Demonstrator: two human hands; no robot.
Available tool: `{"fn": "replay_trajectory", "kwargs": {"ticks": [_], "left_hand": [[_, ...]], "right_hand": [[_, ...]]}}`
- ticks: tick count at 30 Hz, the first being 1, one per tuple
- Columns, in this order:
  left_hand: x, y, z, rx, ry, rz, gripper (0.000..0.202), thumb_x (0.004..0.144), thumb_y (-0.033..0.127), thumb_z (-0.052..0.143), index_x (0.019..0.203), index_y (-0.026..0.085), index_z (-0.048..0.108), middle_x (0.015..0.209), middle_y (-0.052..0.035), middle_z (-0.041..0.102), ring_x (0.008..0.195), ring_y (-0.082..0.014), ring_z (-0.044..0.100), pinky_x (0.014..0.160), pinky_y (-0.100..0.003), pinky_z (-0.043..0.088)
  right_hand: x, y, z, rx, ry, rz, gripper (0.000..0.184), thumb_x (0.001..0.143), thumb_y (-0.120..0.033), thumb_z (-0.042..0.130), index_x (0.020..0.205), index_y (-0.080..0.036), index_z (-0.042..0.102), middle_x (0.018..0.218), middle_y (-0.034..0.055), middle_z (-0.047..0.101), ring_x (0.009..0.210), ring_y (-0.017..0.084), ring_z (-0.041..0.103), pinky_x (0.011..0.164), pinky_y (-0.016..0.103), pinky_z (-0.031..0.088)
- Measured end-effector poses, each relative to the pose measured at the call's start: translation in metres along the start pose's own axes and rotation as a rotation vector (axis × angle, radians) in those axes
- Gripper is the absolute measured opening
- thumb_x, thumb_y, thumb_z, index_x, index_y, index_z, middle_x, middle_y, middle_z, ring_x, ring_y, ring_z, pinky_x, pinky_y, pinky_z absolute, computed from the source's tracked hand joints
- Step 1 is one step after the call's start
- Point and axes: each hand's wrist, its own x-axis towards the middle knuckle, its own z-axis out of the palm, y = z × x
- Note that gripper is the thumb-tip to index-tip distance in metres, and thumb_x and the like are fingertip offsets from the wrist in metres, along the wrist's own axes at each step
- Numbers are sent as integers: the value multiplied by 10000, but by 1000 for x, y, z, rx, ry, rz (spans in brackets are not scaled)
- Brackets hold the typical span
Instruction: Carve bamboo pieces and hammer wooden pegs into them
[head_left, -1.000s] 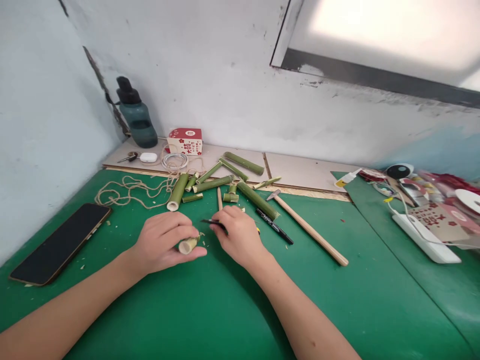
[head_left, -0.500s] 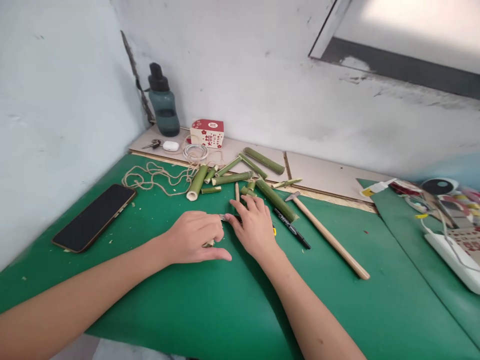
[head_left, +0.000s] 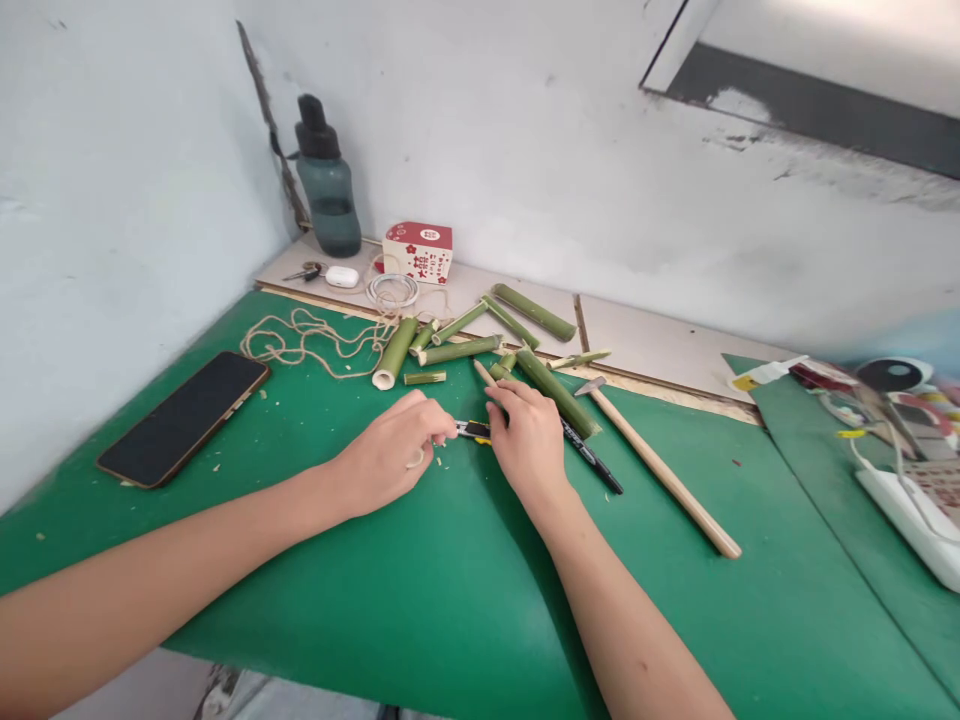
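My left hand point(head_left: 390, 455) is closed around a small piece of bamboo point(head_left: 415, 458), of which only a pale round end shows. Its fingertips are beside the metal end of a black and yellow utility knife point(head_left: 474, 430) on the green mat. My right hand point(head_left: 525, 430) is curled over a thin wooden stick point(head_left: 484, 374) with a tapered tip; the palm hides its lower part. Just right of this hand are a black marker point(head_left: 592, 458) and a thick green bamboo length point(head_left: 559, 392). Short bamboo pieces point(head_left: 459, 350) lie beyond both hands.
A hammer point(head_left: 660, 470) lies at the right, a phone point(head_left: 184, 420) at the left. Loose twine point(head_left: 307, 335), a water bottle point(head_left: 330, 195) and a red-and-white box point(head_left: 418, 252) are at the back. A white power strip point(head_left: 907, 525) sits at the far right.
My right hand has shifted right, uncovering the utility knife, and the wooden stick has tilted. My left thumb, stretched out before, is tucked in now. The view has shifted slightly.
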Motion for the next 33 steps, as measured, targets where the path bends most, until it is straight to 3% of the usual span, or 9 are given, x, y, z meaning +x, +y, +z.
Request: {"fn": "replay_trajectory", "kwargs": {"ticks": [4,6,9,13,15,19,25,33], "left_hand": [[-5,-4,3,-110,-18,-96,335,973,11,468,1211,247,469,1081,-41,688,986,-147,694,865,-310,571],[-6,-6,4,-206,-56,-162,383,1012,119,547,1336,266,408,1141,-43,723,941,-129,734,844,-291,590],[-8,-8,4,-292,-51,-218,624,978,295,690,1467,279,302,942,22,750,707,-100,713,707,-234,563],[-6,-13,0,-216,119,-134,792,890,362,799,1492,259,295,608,150,524,489,-69,545,633,-218,476],[-6,-15,-2,-173,159,-121,752,891,302,788,1474,256,314,591,157,477,467,-66,496,618,-227,444],[-9,-20,0,-172,96,-195,718,867,237,767,1444,262,341,592,155,475,445,-65,448,555,-219,367],[-14,-21,5,-246,-26,-195,734,864,225,734,1465,264,316,606,146,498,462,-66,472,547,-196,346],[-10,-16,4,-246,-20,-162,671,902,299,734,1449,248,348,587,143,463,458,-63,430,537,-191,327]], "right_hand": [[5,8,-15,109,201,-7,258,989,-139,514,1012,-201,763,1074,88,793,990,249,733,871,404,572],[6,9,-24,185,315,16,214,1009,-203,529,1042,-212,740,1019,76,792,932,230,741,831,377,586],[3,3,-37,323,482,47,144,1012,-290,584,1054,-225,706,892,42,764,724,185,700,675,328,559],[-9,-22,-48,521,685,-179,132,1029,-279,543,965,-255,656,711,10,616,580,165,529,557,340,431],[-17,-36,-51,590,667,-293,138,1038,-276,510,991,-258,638,671,10,547,572,175,485,547,354,401],[-24,-54,-52,589,503,-412,147,1044,-226,461,1049,-244,607,693,8,549,584,173,482,571,361,417],[-21,-56,-52,449,353,-476,158,1019,-132,436,1017,-221,566,729,21,588,628,167,473,597,342,411],[-21,-60,-48,408,285,-499,188,984,-118,555,1136,-227,577,813,19,709,638,168,546,606,339,428]]}}
